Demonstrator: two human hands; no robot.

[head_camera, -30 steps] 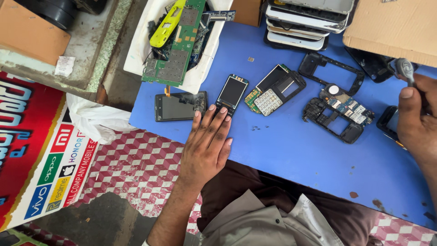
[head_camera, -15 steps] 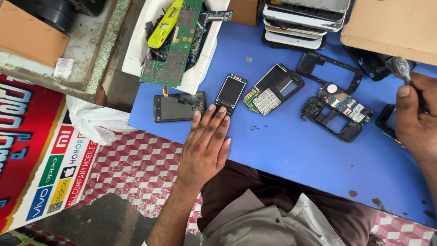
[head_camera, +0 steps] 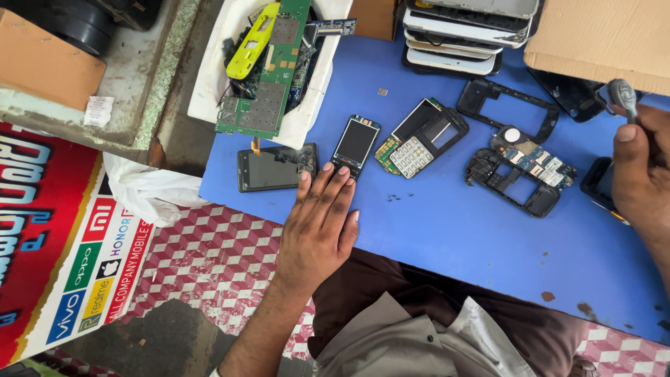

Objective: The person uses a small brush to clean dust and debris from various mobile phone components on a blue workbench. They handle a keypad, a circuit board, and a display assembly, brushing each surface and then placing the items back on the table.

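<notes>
Blue counter (head_camera: 447,237) carries stripped phone parts. Left hand (head_camera: 317,227) lies flat and spread, holding nothing, fingertips touching a small display module (head_camera: 356,143) just ahead. Right hand (head_camera: 642,178) is closed around a grey tool handle (head_camera: 623,98), beside a dismantled phone frame (head_camera: 520,185).

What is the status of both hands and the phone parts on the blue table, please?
Left hand flat, fingertips touching small black screen module. Right hand gripping grey-handled tool. Dismantled keypad phone lies apart.
</notes>
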